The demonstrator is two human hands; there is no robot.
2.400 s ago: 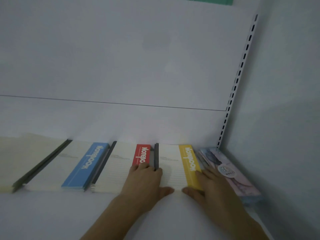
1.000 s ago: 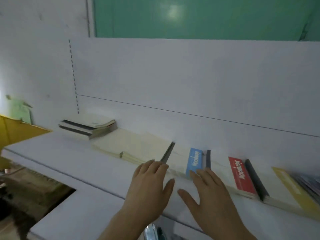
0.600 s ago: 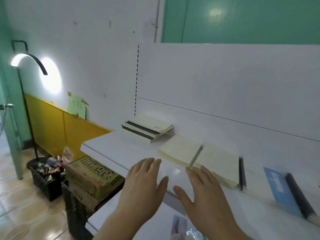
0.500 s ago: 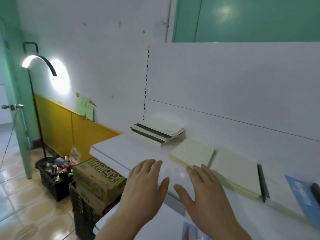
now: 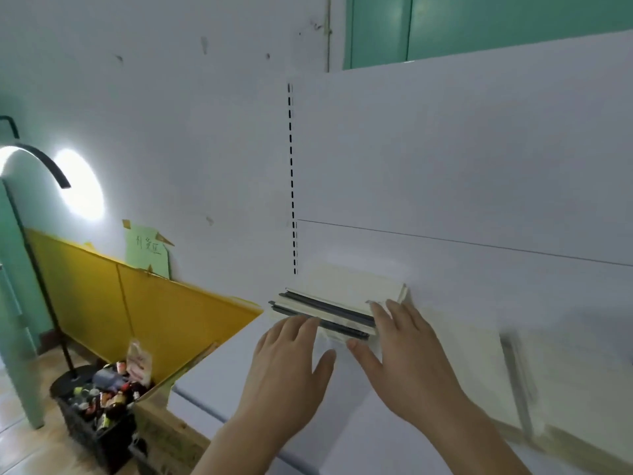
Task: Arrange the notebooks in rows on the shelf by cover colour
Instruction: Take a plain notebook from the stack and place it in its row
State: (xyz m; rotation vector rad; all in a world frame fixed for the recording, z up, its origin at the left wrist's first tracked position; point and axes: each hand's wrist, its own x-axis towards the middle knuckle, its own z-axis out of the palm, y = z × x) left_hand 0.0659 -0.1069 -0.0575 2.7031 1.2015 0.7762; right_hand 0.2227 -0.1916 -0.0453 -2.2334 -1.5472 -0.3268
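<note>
Left hand (image 5: 291, 358) and right hand (image 5: 407, 351) are held flat, fingers straight, nothing grasped, at the notebook stack (image 5: 339, 303) on the shelf (image 5: 267, 423).

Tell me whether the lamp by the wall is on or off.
On. The lamp throws a bright white glow on the wall right behind its curved black head.

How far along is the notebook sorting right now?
Done: cream notebooks lie side by side on the shelf. In hand: both hands, left and right, reach open for the corner stack. Left: that stack is unsorted and not yet gripped.
</note>
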